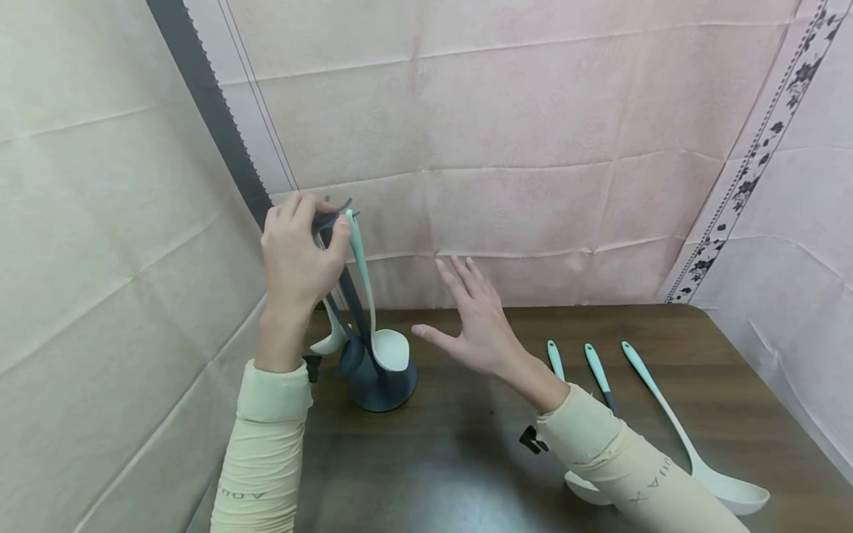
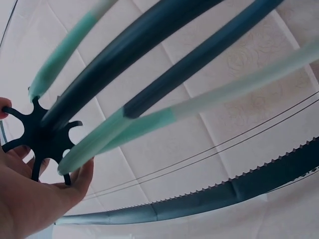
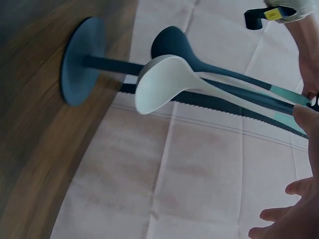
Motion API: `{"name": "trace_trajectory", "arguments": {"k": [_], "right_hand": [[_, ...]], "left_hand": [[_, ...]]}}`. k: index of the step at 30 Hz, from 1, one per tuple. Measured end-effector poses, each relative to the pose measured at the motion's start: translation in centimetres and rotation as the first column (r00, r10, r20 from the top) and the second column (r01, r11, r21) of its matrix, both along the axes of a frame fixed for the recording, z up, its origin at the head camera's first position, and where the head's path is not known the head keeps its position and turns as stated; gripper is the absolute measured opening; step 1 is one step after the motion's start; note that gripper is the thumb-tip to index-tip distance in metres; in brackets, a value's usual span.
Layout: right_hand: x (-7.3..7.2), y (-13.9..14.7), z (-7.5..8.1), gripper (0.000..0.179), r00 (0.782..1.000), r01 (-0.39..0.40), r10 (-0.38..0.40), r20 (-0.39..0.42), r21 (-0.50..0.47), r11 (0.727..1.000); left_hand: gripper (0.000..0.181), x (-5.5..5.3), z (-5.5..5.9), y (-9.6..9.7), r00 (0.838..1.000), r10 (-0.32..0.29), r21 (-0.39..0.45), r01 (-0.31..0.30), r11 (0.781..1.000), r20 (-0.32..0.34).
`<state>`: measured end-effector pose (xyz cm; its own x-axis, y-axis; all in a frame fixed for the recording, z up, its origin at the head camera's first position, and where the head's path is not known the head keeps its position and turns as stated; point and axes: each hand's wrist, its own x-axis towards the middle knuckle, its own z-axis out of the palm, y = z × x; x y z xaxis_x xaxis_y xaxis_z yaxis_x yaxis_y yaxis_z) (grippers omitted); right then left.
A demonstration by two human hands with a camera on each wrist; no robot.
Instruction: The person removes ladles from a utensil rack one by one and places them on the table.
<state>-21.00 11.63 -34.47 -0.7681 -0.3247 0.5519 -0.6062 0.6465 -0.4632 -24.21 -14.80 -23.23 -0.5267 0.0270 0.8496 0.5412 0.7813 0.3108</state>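
Three turquoise-handled utensils (image 1: 597,368) lie on the brown table (image 1: 433,466) at the lower right of the head view, two partly covered by the right sleeve (image 1: 640,466); neither wrist view shows us them. Near mid-frame we see the right hand (image 1: 476,326) released, fingers straight and spread, its thumb pointing toward a white ladle (image 1: 389,349). That ladle hangs on a dark stand (image 1: 381,396) left of centre, beside a dark utensil (image 1: 351,357). Only the left wrist view gives us the stand's star-shaped hook top (image 2: 36,132), at lower left, where the left hand (image 2: 30,206) grasps it, fingers curled behind the hooks. Farthest off, we see a creased cloth (image 1: 520,118) across the upper frame.
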Motion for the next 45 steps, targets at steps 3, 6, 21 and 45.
{"name": "trace_trajectory", "arguments": {"k": [3, 6, 21, 45], "right_hand": [[0.0, -0.2, 0.3, 0.098, 0.998, -0.05, 0.052, 0.045, -0.048, 0.998], [-0.1, -0.3, 0.5, 0.095, 0.993, -0.096, 0.102, 0.067, -0.088, 0.992], [0.0, -2.2, 0.7, 0.093, 0.984, -0.129, 0.147, 0.101, -0.168, 0.977], [-0.8, -5.3, 3.8, 0.09, 0.976, -0.189, 0.213, 0.052, -0.294, 0.937]], "left_hand": [[0.04, -0.2, 0.1, -0.4, 0.999, -0.037, 0.003, 0.037, 0.999, 0.004], [0.039, -0.4, 0.2, -0.8, 0.997, -0.075, 0.007, 0.075, 0.997, 0.006], [0.04, -1.1, 0.1, -2.2, 0.979, -0.19, 0.047, 0.187, 0.981, 0.072], [0.04, -1.0, 0.1, -1.8, 0.987, -0.156, 0.058, 0.154, 0.986, 0.032]]}}
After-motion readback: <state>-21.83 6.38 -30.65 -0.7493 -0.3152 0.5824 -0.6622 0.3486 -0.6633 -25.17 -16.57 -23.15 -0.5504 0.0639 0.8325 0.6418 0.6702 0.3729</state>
